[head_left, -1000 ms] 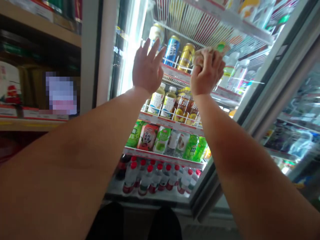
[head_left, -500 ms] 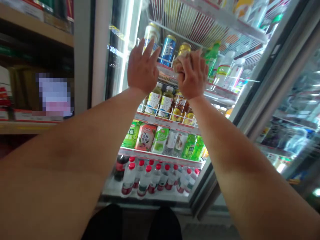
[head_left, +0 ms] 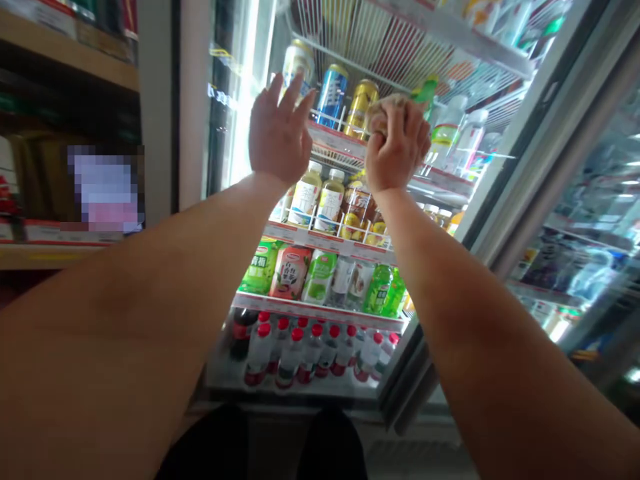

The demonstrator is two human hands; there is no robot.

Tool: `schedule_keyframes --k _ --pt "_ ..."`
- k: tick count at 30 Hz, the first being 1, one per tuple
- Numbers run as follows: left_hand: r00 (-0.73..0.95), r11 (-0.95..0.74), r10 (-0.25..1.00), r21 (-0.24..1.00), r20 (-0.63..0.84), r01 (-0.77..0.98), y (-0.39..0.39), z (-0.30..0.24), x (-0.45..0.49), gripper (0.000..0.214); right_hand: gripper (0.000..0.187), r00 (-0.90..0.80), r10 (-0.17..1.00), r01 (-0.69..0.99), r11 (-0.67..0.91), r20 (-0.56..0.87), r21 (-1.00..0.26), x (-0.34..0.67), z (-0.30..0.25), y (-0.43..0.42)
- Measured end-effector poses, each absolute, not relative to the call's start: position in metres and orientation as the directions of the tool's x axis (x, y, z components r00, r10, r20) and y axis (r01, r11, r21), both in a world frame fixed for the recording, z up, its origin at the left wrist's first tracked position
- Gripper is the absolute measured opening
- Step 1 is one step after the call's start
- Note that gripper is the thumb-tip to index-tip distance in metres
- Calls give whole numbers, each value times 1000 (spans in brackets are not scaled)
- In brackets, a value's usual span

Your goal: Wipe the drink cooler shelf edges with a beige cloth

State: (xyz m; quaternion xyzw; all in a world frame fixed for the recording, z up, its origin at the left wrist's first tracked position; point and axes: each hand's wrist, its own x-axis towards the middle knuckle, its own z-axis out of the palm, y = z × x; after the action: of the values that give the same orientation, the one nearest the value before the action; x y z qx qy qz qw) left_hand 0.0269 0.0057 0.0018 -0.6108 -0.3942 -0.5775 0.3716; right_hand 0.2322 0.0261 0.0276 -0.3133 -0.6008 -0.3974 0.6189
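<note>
While the left hand (head_left: 280, 137) is splayed, the right hand (head_left: 397, 148) clutches a crumpled cloth (head_left: 376, 121) near the can shelf's front edge (head_left: 340, 140).

Can shelf (head_left: 337, 140): white can (head_left: 297, 59), blue can (head_left: 331, 95), gold can (head_left: 361, 109), upright; green bottle (head_left: 427, 92) and clear bottles (head_left: 450, 120) to the right.
White-cap shelf (head_left: 325, 241): pale-labelled bottles (head_left: 305, 197), left; brown bottles (head_left: 357, 212) with fruit print, beside them.
Third shelf (head_left: 320, 312): left green bottle (head_left: 260, 268), red-labelled bottle (head_left: 290, 272), green-and-white bottle (head_left: 320, 277), unbranded-looking clear pair (head_left: 343, 277), right green bottles (head_left: 380, 290), in sequence.
Cabinet base (head_left: 227, 377): red-capped bottles (head_left: 290, 360), clustered; dark bottle (head_left: 241, 333), left end.
Wooden side shelf (head_left: 50, 257): pixelated item (head_left: 105, 187).
</note>
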Motion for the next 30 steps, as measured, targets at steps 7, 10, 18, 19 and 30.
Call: schedule_keyframes --k 7,10,18,19,30 --pt "59 -352 15 -49 998 935 3 -1 28 56 45 -307 -23 878 380 951 292 231 21 14" --pt "66 -313 -22 -70 998 947 5 -1 27 58 46 -151 -60 929 333 987 162 230 21 14" --pt "116 -215 -58 -125 992 969 6 -2 26 60 45 -390 -45 869 313 920 384 231 15 10" --pt "124 -207 -77 -138 989 969 6 -2 26 59 45 -398 -47 864 317 916 391 232 15 12" --pt "87 -320 -52 -99 995 942 9 -3 24 57 49 -319 6 899 318 948 300 261 37 8"
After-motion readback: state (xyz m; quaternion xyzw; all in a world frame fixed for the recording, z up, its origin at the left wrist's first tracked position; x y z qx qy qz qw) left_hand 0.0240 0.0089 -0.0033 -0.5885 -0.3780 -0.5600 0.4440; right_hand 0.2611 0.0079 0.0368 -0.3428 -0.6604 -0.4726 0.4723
